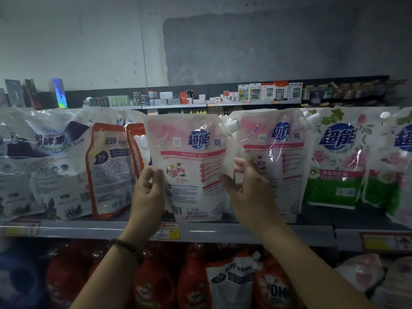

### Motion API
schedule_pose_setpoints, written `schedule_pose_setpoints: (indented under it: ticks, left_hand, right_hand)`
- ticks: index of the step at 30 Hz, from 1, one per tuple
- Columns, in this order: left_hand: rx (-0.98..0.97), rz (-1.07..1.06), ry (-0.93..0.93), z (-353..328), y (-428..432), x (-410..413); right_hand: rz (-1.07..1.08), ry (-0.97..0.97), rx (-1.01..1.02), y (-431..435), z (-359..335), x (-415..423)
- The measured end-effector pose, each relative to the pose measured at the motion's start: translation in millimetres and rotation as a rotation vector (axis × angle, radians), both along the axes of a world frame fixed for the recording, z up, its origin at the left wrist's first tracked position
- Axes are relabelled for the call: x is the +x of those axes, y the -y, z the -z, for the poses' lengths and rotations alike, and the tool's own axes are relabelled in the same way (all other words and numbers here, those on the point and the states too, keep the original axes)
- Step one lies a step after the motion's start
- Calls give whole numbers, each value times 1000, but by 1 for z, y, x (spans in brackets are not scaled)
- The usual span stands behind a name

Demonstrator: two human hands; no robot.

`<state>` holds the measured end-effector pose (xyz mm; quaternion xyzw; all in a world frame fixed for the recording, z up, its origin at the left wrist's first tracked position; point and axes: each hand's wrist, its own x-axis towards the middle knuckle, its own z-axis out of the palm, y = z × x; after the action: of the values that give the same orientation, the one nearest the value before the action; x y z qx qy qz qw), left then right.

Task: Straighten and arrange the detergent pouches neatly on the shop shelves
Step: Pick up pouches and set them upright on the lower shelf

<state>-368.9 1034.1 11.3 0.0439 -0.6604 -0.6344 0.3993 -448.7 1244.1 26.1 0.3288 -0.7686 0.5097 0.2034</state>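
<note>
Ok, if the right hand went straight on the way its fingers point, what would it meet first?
Probably the second pink pouch: the right hand points up and forward at that pouch's left edge, just beside the middle pink pouch. Depth is unclear; it may already touch.
</note>
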Motion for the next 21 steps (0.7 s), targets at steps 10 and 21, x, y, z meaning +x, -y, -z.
schedule_pose_setpoints:
  ticks: [10, 21]
  left_hand:
    - [27, 21, -88, -8, -8, 12]
    - [27, 100, -249, -34, -41, 16]
  right_hand:
    - [-153, 55, -171, 0, -3, -13]
    - [-263, 106, -354, -32, -36, 1]
